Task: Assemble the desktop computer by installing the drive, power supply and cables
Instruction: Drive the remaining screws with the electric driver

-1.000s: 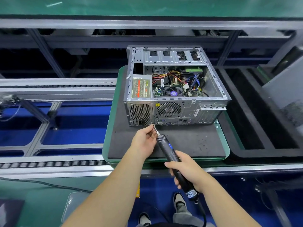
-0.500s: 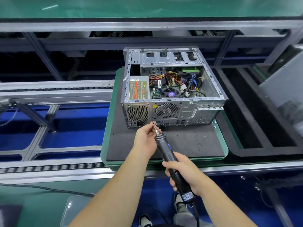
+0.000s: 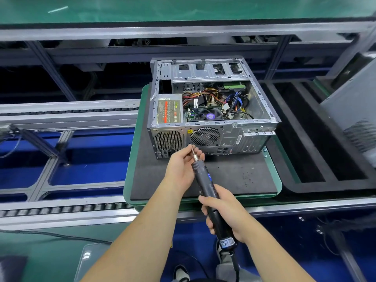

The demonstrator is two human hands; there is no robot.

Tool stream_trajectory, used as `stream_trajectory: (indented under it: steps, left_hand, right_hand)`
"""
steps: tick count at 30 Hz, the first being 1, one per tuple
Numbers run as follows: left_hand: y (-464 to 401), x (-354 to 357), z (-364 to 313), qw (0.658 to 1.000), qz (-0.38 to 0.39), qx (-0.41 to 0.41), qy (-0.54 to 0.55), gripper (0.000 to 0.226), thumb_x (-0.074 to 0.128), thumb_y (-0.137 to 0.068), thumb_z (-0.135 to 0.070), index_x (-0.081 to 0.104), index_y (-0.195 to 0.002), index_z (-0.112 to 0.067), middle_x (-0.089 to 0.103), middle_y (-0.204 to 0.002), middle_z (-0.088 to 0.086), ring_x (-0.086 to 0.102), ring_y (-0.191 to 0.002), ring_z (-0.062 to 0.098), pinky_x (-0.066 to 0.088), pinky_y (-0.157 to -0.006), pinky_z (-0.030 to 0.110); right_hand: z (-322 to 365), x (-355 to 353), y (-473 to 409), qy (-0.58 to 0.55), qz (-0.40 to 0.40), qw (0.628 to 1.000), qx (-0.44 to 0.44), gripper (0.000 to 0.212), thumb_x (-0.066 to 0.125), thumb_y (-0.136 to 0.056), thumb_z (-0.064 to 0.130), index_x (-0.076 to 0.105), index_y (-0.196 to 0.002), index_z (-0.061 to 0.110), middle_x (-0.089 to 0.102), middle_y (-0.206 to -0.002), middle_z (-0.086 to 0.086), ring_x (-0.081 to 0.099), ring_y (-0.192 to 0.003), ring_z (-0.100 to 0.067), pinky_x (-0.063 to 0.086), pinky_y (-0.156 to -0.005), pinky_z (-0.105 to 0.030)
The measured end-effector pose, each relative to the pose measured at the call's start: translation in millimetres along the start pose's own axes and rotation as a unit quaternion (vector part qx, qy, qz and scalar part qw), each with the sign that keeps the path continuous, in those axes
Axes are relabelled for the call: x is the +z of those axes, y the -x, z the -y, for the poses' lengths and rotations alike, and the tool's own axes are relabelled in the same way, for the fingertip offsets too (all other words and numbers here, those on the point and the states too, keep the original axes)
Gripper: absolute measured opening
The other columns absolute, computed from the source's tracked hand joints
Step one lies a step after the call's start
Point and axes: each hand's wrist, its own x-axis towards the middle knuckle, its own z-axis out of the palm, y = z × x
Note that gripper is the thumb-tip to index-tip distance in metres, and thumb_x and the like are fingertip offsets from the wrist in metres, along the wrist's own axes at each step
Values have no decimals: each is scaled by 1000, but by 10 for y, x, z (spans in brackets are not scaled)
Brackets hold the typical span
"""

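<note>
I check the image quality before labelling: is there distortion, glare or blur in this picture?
Head view: wide-angle bending curves the grey metal conveyor rails; soft glare streaks on the glossy green upper shelf; the open grey metal computer case is sharp; the far right edge is blurred.

I've got the case (image 3: pixel 211 119) sitting on the pallet (image 3: pixel 272 180), power supply (image 3: pixel 169 108) inside at left, both hands (image 3: pixel 183 167) just in front holding the screwdriver (image 3: pixel 207 186).

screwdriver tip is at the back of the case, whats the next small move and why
Probably seat the bit in a power supply mounting screw on the rear panel: the right hand grips the screwdriver, the left hand steadies its tip beside the supply's grille.
</note>
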Motion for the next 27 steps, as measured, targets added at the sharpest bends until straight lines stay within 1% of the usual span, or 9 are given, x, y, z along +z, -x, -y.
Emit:
stream_trajectory:
  steps: [2, 6, 12, 15, 19, 24, 27]
  left_hand:
    - [32, 102, -26, 1000, 15, 9, 0, 13, 55, -98, -6, 61, -89, 1, 65, -72, 11, 65, -64, 19, 60, -65, 32]
    - [68, 258, -69, 999, 22, 21, -10, 14, 54, -97, -4, 61, -86, 2, 63, -70, 10, 64, -60, 18, 58, -63, 31]
    - [78, 331, -172, 999, 15, 33, -11, 16, 51, -98, -4, 59, -85, 0, 61, -66, 10, 60, -59, 20, 57, -60, 32]
    - [74, 393, -224, 999, 8, 25, -18, 16, 51, -99, -4, 59, -86, 1, 61, -67, 11, 61, -57, 19, 58, -58, 30]
    - [64, 444, -264, 999, -5, 15, -30, 14, 50, -99, -3, 58, -88, 1, 62, -62, 9, 62, -54, 18, 58, -58, 30]
    - [48, 436, -275, 999, -22, 6, -37, 13, 50, -100, -4, 57, -90, 0, 63, -60, 8, 62, -54, 18, 58, -61, 31]
    - [47, 445, -254, 999, -29, 16, -29, 13, 51, -100, -5, 57, -89, 1, 63, -62, 8, 63, -55, 18, 59, -61, 31]
  right_hand:
    - [27, 8, 10, -8, -2, 1000, -13, 19, 73, -83, 35, 59, -96, 30, 59, -75, -9, 54, -55, -27, 46, -50, -34]
    - [121, 49, 8, -22, -10, 999, -25, 22, 74, -82, 35, 58, -94, 28, 58, -75, -9, 53, -54, -26, 46, -51, -34]
    - [299, 80, 0, 14, -22, 999, -36, 17, 72, -83, 37, 60, -95, 35, 61, -74, -7, 57, -55, -25, 50, -51, -35]
    - [349, 140, -6, -3, -27, 999, -33, 21, 73, -82, 37, 59, -96, 31, 60, -74, -7, 56, -55, -24, 49, -51, -34]
    - [398, 180, -6, -20, -29, 999, -22, 20, 73, -83, 35, 59, -96, 30, 58, -74, -8, 55, -54, -24, 49, -51, -33]
    - [415, 191, -14, -27, -30, 999, -6, 21, 73, -82, 36, 59, -97, 32, 59, -75, -8, 56, -55, -24, 49, -52, -34]
    - [427, 208, -4, -29, -34, 999, -2, 22, 73, -84, 35, 58, -100, 30, 59, -75, -8, 56, -55, -23, 49, -52, -34]
